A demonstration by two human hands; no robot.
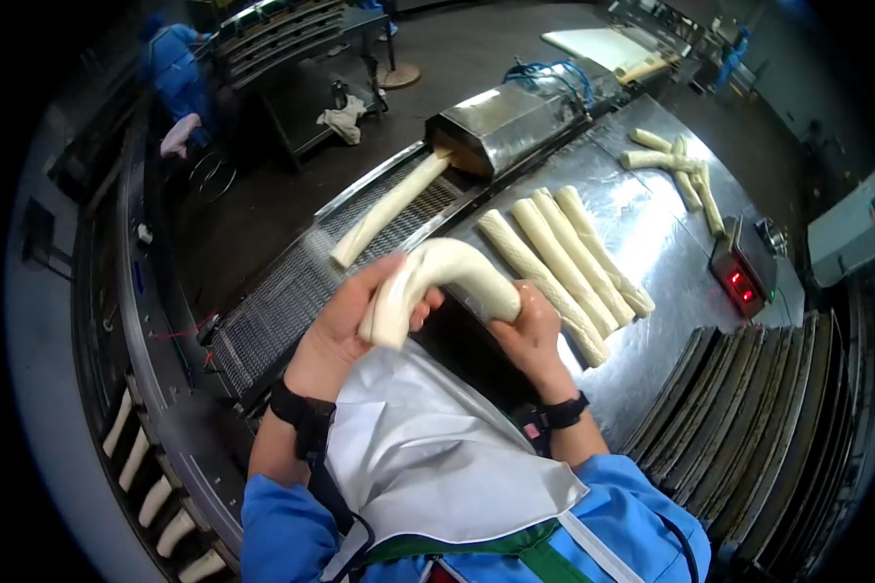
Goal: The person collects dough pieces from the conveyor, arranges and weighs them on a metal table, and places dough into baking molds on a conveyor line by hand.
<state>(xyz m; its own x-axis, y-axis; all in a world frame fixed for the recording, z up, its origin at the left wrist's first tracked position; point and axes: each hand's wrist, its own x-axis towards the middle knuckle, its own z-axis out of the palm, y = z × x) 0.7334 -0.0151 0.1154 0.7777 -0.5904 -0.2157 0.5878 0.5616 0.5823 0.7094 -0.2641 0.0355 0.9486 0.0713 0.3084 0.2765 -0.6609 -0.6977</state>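
A thick, pale roll of dough (pixel 447 259) is bent into an arch in front of my apron. My left hand (pixel 352 309) grips its left end, fingers wrapped underneath. Around the right end my right hand (pixel 533 328) is closed. Just beyond, another dough roll (pixel 391 209) lies on the mesh conveyor (pixel 287 301), its far end at the mouth of a metal housing (pixel 515 117). To the right, several dough rolls (pixel 559 262) rest side by side on the steel table (pixel 651 219).
Smaller dough pieces (pixel 676 160) lie crossed at the table's far end. A scale (pixel 744 272) with red digits stands at the right edge. Stacked trays (pixel 749 418) fill the lower right. More dough rolls (pixel 156 500) sit at lower left. A person in blue (pixel 177 73) stands far left.
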